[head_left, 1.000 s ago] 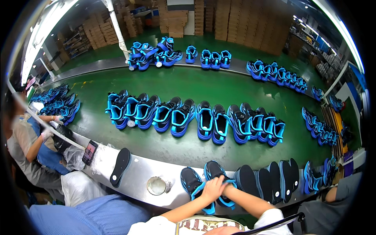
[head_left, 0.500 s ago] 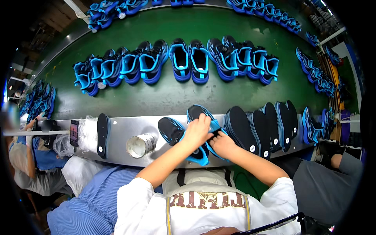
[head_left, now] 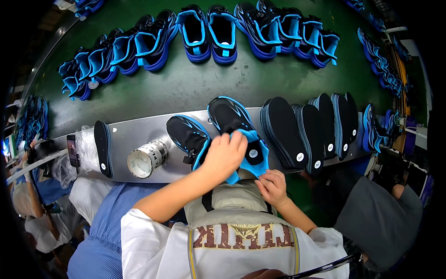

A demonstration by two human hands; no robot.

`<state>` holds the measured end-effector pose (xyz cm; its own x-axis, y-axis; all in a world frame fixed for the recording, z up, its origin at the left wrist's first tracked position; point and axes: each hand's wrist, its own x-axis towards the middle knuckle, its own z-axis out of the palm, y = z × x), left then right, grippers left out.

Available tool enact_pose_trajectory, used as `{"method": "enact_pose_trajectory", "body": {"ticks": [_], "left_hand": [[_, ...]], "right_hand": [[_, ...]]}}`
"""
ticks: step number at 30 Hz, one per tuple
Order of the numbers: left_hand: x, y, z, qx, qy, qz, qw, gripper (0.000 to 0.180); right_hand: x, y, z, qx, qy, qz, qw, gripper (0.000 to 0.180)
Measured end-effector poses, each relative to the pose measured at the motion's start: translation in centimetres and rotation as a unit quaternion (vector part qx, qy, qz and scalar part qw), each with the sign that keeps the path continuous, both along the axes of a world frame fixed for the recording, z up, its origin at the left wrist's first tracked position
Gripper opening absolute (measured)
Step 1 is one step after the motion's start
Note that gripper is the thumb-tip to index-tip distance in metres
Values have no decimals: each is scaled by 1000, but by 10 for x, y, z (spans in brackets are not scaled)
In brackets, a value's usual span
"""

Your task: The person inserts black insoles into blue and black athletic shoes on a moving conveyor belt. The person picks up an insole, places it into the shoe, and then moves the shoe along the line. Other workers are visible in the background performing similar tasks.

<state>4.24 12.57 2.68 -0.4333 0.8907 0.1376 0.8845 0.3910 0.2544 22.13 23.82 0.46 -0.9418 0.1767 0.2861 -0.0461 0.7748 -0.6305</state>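
A black and blue shoe (head_left: 231, 117) lies on the metal ledge (head_left: 139, 130) in front of me, toe pointing away. My left hand (head_left: 225, 156) grips its blue opening from above. My right hand (head_left: 272, 187) has curled fingers at the heel's edge. A dark insole with a white sticker (head_left: 253, 153) shows inside the shoe. A second black and blue shoe (head_left: 186, 132) lies just left of it, touching my left wrist.
Stacked black insoles (head_left: 284, 130) stand on edge to the right, then more blue shoes (head_left: 375, 128). A tape roll (head_left: 146, 158), a single insole (head_left: 102, 149) and a phone (head_left: 72, 149) lie to the left. Blue shoes (head_left: 209, 32) line the green belt (head_left: 195, 88). Other people sit on both sides.
The view has tilted down toward my lap. Both hands stay at the same shoe; my right hand has drawn back from the opening to the heel.
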Motion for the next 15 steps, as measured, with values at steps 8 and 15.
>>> {"method": "enact_pose_trajectory", "body": {"ticks": [8,15], "left_hand": [[-28,-23,35,182,-126,99,970,18],[-61,-149,38,378,-318,356,793,10]], "right_hand": [[-20,0,4,19,22,-2,1000,22],[-78,-11,111,-68,115,127,983,28]]}}
